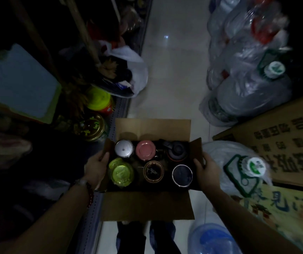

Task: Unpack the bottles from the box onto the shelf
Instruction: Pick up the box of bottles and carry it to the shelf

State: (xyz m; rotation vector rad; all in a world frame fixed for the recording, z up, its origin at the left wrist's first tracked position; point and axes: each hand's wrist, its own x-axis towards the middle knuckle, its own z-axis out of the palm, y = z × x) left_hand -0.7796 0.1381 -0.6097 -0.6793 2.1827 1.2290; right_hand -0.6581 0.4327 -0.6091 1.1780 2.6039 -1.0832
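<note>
An open cardboard box hangs above the floor, held from both sides. My left hand grips its left flap and my right hand grips its right flap. Inside stand several bottles seen from above: a silver-lidded one, a pink-lidded one, a dark pump-top one, a green one, a brown-rimmed one and a dark one with a metal rim. The shelf runs along the left, dim and crowded.
On the left shelf sit a yellow-lidded jar, a gold-lidded jar and a white plastic bag. Wrapped large water bottles and cardboard cartons line the right. A pale tiled aisle runs ahead.
</note>
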